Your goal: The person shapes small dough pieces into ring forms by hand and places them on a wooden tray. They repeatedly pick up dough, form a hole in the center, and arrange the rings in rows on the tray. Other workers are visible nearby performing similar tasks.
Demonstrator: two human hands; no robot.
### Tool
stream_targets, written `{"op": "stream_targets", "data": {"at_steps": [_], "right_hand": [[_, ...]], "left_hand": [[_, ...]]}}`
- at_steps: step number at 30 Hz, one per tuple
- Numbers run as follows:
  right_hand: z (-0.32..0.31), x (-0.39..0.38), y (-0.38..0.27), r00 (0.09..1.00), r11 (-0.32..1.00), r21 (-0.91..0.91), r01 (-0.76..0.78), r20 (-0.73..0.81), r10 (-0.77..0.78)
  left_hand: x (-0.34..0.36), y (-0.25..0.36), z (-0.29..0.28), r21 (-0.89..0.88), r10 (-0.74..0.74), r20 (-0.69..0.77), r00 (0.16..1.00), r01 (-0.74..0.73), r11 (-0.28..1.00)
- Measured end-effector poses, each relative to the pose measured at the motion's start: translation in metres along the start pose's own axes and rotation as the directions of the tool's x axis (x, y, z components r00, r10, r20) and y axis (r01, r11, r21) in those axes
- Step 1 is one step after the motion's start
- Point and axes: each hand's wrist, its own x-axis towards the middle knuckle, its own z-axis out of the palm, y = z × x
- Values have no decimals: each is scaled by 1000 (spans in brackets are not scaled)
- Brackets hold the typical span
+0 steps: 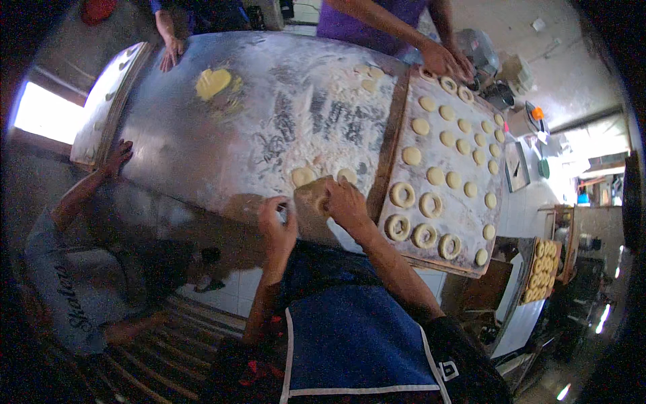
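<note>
My left hand (277, 221) is at the table's near edge, its fingers curled round a small greyish thing that I cannot make out. To its right, my right hand (346, 204) reaches over the edge with bent fingers closed at a tan, flat-looking patch (311, 195) whose kind is unclear. Just beyond my hands lie two pale dough rounds (303, 177), one partly covered by my right hand. Loose flour (309, 135) whitens the metal table (175, 141) around them.
On the right, a floured board (431, 195) carries several dough discs and dough rings (431, 204). A yellow dough lump (214, 83) lies far left. Across the table, a person in purple (363, 27) handles rings at the board; others' hands rest at the left. A tray of rings (542, 269) stands right.
</note>
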Motion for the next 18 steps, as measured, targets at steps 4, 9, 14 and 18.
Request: {"op": "stream_targets", "data": {"at_steps": [4, 9, 14, 18], "right_hand": [[-12, 2, 5, 968, 934, 355, 47, 215, -130], [-28, -7, 2, 925, 531, 758, -379, 321, 202], [-44, -10, -10, 911, 416, 830, -371, 240, 335], [-67, -15, -13, 900, 467, 784, -409, 263, 347]], "left_hand": [[-5, 7, 20, -102, 0, 83, 997, 9, 995], [9, 9, 37, -500, -147, 371, 917, 331, 800], [28, 21, 39, -426, -79, 447, 891, 290, 857], [29, 43, 47, -511, 73, 308, 949, 100, 854]]}}
